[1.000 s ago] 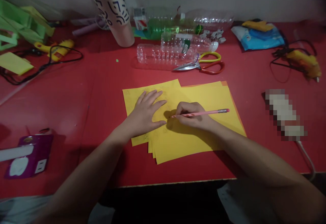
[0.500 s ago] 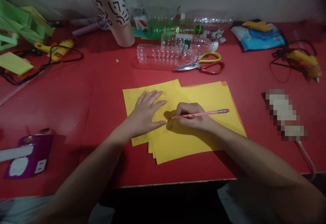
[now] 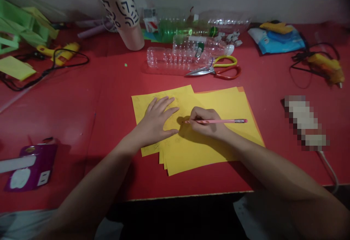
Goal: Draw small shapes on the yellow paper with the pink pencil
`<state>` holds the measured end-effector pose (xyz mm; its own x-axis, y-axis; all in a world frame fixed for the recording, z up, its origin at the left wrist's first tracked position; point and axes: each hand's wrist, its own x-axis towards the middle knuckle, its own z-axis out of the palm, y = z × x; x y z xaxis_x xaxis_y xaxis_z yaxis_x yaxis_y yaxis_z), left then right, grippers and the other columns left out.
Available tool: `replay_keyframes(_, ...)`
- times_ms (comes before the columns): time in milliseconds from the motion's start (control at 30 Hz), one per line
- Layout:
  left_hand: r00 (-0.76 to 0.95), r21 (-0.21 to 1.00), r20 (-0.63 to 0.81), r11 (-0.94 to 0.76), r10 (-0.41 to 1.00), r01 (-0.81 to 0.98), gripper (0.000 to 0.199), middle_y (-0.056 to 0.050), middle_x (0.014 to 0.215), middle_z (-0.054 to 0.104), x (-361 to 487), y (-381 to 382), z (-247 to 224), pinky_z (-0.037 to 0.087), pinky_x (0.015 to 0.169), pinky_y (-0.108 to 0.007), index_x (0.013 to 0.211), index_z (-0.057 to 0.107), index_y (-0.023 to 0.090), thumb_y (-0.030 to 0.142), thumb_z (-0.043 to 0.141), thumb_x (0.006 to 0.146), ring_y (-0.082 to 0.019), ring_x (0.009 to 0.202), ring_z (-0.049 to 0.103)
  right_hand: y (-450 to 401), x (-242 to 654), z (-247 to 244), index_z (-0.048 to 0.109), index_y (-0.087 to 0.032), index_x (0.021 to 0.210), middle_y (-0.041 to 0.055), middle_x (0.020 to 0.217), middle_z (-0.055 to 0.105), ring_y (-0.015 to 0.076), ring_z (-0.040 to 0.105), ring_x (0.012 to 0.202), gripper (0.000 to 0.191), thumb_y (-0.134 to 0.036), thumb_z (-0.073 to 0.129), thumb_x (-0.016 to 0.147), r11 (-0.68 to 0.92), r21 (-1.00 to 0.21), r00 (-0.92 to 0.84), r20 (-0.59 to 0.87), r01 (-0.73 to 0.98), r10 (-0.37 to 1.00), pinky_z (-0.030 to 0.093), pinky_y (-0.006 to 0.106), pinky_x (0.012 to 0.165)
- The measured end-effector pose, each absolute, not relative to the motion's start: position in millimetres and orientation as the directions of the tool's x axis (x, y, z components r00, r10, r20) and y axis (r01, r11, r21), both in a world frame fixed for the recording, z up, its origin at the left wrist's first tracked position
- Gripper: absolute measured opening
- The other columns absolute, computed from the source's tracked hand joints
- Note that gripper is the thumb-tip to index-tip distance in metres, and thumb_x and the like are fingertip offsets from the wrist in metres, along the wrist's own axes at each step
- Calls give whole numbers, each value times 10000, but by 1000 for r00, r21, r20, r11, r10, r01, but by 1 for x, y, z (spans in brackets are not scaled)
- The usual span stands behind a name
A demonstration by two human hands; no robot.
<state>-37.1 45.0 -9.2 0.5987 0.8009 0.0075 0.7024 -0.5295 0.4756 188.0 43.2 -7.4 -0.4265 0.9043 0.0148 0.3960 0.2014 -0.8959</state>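
Several yellow sheets of paper [image 3: 207, 152] lie overlapped on the red table, an orange edge showing at the right. My left hand [image 3: 157, 120] rests flat on the left-hand sheet, fingers spread. Faint pencil marks show on that sheet around the fingers. In my right hand [image 3: 206, 121] is a pink pencil [image 3: 224, 121], pinched near its point, with the eraser end toward the right. Its tip is at the paper, just right of my left thumb; shadow makes contact hard to tell.
Scissors [image 3: 213, 71] and clear plastic bottles [image 3: 175, 59] lie behind the paper. A tall tumbler [image 3: 125, 18] stands back left. Glue guns [image 3: 65, 53] with cords lie at both sides. A purple package [image 3: 32, 167] is at left, a blue wipes pack [image 3: 281, 41] back right.
My right hand has shifted slightly up the sheet, and the pencil now lies more level. My left hand has stayed in place.
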Motion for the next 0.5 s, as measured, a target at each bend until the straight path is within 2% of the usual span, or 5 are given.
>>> replay_keyframes(500, 602, 483, 10, -531, 798, 696, 577, -169, 1568, 383, -37, 45, -9, 140, 1222, -596, 1330, 554, 203, 453, 706, 832, -353, 1481, 290, 46, 190, -11, 444, -230, 674, -64, 545, 452, 86, 366, 488, 128, -216, 538, 760, 245, -888, -437, 56, 389, 898, 270, 255, 481)
